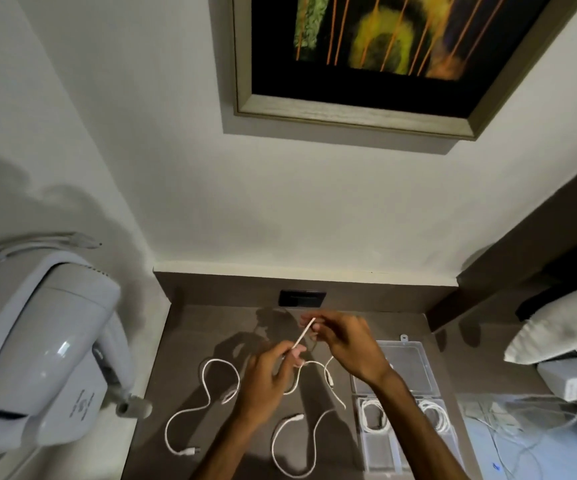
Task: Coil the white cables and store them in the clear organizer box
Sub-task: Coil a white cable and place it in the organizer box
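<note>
You've got a short stretch of white cable point(303, 333) pinched taut between both hands above the dark tabletop point(190, 327). Its long axis runs diagonally, from the lower end at your left hand point(268, 382) up and away to your right hand point(346, 344). Left thumb and fingers are closed on the lower end; right fingertips are closed on the upper end. The rest of it hangs down in a loop between your hands to the tabletop.

Loose cables lying on the table: two. One cable point(207, 396) snakes on the left, plug end near the front edge. A second cable point(301, 441) curves in an S at centre front, partly under your left forearm.

Clear organizer box point(377, 448): one, on the right, lid point(408, 365) open and tilted back. Two coiled cables in it, one coil point(372, 415) in the left compartment, one coil point(434, 415) in the right.

Around it: a white wall hair dryer point(48, 358) on the left, with print on its base too small to read. One dark socket plate point(302, 298) on the back panel. One framed picture point(384, 60) on the wall above. A pillow point(564, 327) is on the right.
</note>
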`<act>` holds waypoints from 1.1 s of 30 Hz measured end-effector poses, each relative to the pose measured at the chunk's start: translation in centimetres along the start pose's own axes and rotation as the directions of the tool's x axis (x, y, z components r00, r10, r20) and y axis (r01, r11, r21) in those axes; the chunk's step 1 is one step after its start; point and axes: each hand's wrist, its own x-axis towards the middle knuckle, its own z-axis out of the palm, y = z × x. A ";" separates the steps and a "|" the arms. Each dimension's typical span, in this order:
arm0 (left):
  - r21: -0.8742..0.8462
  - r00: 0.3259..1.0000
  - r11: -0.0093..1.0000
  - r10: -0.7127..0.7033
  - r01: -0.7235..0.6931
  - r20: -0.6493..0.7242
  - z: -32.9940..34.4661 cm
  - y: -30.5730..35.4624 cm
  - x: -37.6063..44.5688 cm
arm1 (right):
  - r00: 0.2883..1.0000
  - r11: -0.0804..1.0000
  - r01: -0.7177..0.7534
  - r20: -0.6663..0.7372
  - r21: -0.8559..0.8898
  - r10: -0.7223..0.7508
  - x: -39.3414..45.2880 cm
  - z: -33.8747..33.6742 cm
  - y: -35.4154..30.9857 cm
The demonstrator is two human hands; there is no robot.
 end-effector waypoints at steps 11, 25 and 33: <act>-0.753 0.916 0.579 0.027 0.312 0.400 -4.1 3.6 -1.7 | 0.962 0.989 0.143 -0.233 -0.026 -0.145 -0.3 -1.4 -2.5; -0.900 0.985 0.424 0.088 0.096 0.147 -5.7 7.7 -0.7 | 0.987 0.984 0.090 -0.144 0.156 -0.068 -4.4 2.4 -4.9; -0.435 0.975 0.876 0.150 -0.209 -0.166 -7.9 7.8 1.9 | 0.973 0.951 0.158 -0.120 -0.266 -0.195 -9.0 1.2 -7.7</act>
